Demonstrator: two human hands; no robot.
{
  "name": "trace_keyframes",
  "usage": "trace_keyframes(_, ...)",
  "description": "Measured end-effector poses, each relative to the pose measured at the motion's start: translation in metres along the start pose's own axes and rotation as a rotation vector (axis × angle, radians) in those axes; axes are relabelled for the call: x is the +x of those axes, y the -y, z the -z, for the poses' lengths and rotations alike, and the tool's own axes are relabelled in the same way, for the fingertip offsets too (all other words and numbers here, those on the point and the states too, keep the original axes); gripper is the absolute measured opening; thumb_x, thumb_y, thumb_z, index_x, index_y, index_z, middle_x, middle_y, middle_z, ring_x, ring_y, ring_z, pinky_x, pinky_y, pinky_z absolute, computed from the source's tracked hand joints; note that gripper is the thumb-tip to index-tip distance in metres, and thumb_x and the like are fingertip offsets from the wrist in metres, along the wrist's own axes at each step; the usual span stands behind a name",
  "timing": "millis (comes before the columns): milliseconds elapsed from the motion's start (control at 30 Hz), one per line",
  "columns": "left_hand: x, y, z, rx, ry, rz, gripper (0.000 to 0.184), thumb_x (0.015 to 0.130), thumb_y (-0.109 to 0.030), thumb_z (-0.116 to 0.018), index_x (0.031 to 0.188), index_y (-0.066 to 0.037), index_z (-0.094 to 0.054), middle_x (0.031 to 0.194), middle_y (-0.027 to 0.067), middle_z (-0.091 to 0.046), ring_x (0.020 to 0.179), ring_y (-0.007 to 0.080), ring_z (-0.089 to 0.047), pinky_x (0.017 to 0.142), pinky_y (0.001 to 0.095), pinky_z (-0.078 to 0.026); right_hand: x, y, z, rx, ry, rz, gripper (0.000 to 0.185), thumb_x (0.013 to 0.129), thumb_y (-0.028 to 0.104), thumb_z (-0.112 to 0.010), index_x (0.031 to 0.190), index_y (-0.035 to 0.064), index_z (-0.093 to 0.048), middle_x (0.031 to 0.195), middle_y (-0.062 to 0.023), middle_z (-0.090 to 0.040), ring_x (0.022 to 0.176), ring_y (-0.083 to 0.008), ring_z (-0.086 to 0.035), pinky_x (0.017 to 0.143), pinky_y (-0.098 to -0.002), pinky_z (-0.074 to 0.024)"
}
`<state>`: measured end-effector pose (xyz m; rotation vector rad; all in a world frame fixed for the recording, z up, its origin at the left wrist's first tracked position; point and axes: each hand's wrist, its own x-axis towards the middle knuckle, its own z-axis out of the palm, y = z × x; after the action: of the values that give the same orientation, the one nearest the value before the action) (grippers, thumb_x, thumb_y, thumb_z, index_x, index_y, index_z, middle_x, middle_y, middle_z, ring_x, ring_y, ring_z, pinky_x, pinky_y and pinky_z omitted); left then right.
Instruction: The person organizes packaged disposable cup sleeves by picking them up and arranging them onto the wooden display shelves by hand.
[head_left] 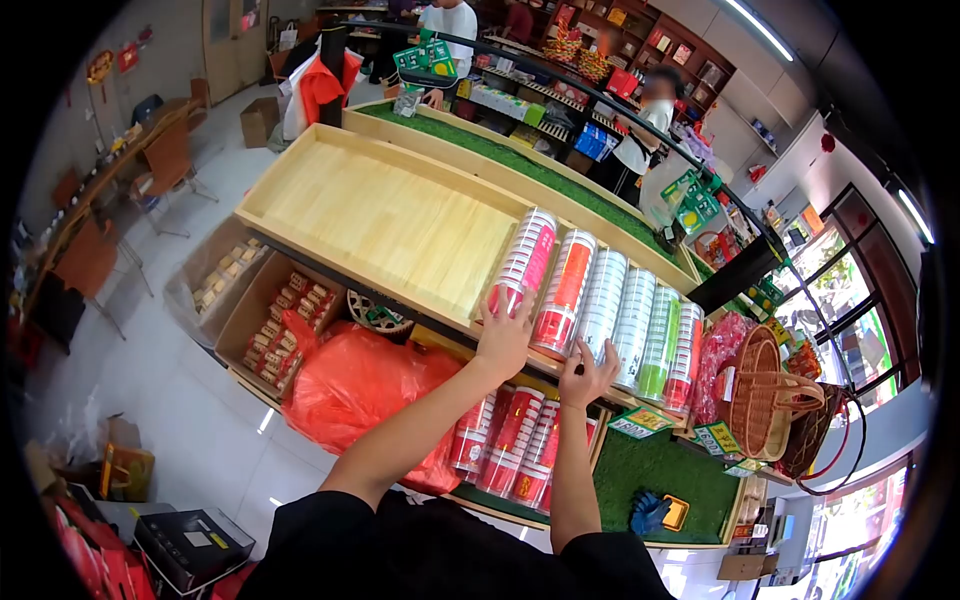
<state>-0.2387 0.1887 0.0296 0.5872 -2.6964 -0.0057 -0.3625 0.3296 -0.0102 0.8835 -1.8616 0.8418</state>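
Several clear tubes of stacked round packs lie side by side in the right part of a shallow wooden tray (385,215). My left hand (505,335) is on the lower end of the leftmost tube, a red-and-pink one (527,258), its fingers apart over the end. To its right lies a red-and-orange tube (565,292). My right hand (590,375) touches the lower end of the white tube (602,300) with its fingers spread. Farther right are another white tube (634,325), a green one (660,343) and a red one (685,357).
Below the tray are red tubes (515,440), a red plastic bag (375,385) and a box of small packs (285,330). Wicker baskets (757,390) stand at the right. Two people (645,130) (452,30) are beyond the black rail.
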Motion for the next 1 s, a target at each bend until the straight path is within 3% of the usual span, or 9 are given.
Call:
trace_keyframes(67, -0.002, 0.001, 0.000, -0.028, -0.028, 0.000, 0.033, 0.084, -0.025, -0.061, 0.112, -0.010, -0.068, 0.156, 0.0168, -0.022, 0.138, 0.0539, -0.018, 0.100, 0.0698, -0.029, -0.001, -0.002, 0.002, -0.012, 0.006, 0.005, 0.021, 0.074, 0.010, -0.067, 0.093, 0.0145, -0.076, 0.122, -0.0181, -0.056, 0.115, -0.0378, -0.051, 0.101, -0.0507, -0.0398)
trace_keyframes(233, -0.005, 0.011, 0.012, -0.180, -0.042, 0.026, 0.047, 0.080, -0.025, -0.065, 0.127, -0.018, -0.059, 0.157, 0.0184, -0.019, 0.133, 0.0557, -0.024, 0.093, 0.0682, -0.038, 0.001, -0.003, 0.001, -0.006, 0.000, 0.010, 0.022, 0.071, 0.011, -0.065, 0.091, 0.0142, -0.075, 0.120, -0.0184, -0.056, 0.113, -0.0390, -0.052, 0.098, -0.0497, -0.0422)
trace_keyframes(367, -0.002, 0.009, 0.006, -0.221, 0.009, 0.022, 0.056, 0.079, -0.023, -0.068, 0.134, -0.022, -0.054, 0.158, 0.0177, -0.013, 0.134, 0.0579, -0.021, 0.098, 0.0678, -0.037, 0.001, -0.001, 0.002, 0.016, -0.014, -0.009, 0.024, 0.070, 0.009, -0.066, 0.092, 0.0144, -0.075, 0.118, -0.0185, -0.057, 0.113, -0.0386, -0.052, 0.097, -0.0486, -0.0428)
trace_keyframes(533, -0.003, 0.006, 0.008, -0.217, -0.037, -0.001, 0.052, 0.077, -0.019, -0.069, 0.128, -0.019, -0.057, 0.157, 0.0192, -0.015, 0.133, 0.0589, -0.024, 0.097, 0.0682, -0.038, 0.001, -0.001, 0.002, -0.008, 0.001, 0.002, 0.021, 0.072, 0.010, -0.066, 0.090, 0.0141, -0.076, 0.117, -0.0185, -0.057, 0.113, -0.0383, -0.052, 0.097, -0.0480, -0.0430)
trace_keyframes(600, 0.001, 0.002, 0.016, -0.174, 0.043, 0.027, 0.050, 0.077, -0.018, -0.067, 0.127, -0.020, -0.058, 0.154, 0.0214, -0.021, 0.131, 0.0579, -0.027, 0.093, 0.0670, -0.039, 0.001, -0.001, 0.002, -0.001, -0.002, 0.005, 0.022, 0.072, 0.010, -0.066, 0.090, 0.0140, -0.076, 0.118, -0.0185, -0.057, 0.113, -0.0383, -0.052, 0.097, -0.0480, -0.0430)
trace_keyframes(733, 0.017, -0.006, 0.026, -0.148, 0.154, 0.063, 0.048, 0.076, -0.017, -0.067, 0.124, -0.018, -0.061, 0.155, 0.0207, -0.020, 0.131, 0.0594, -0.027, 0.092, 0.0664, -0.039, 0.000, -0.002, 0.000, -0.008, -0.012, -0.003, 0.019, 0.075, 0.010, -0.067, 0.091, 0.0141, -0.076, 0.119, -0.0183, -0.057, 0.114, -0.0382, -0.052, 0.097, -0.0479, -0.0427)
trace_keyframes(1000, 0.007, -0.013, 0.005, 0.151, 0.139, 0.038, 0.030, 0.087, -0.025, -0.060, 0.113, -0.014, -0.069, 0.157, 0.0181, -0.015, 0.134, 0.0594, -0.021, 0.095, 0.0708, -0.034, 0.002, 0.003, 0.004, -0.011, 0.005, -0.015, 0.018, 0.075, 0.009, -0.068, 0.091, 0.0141, -0.076, 0.120, -0.0191, -0.057, 0.114, -0.0383, -0.051, 0.099, -0.0485, -0.0413)
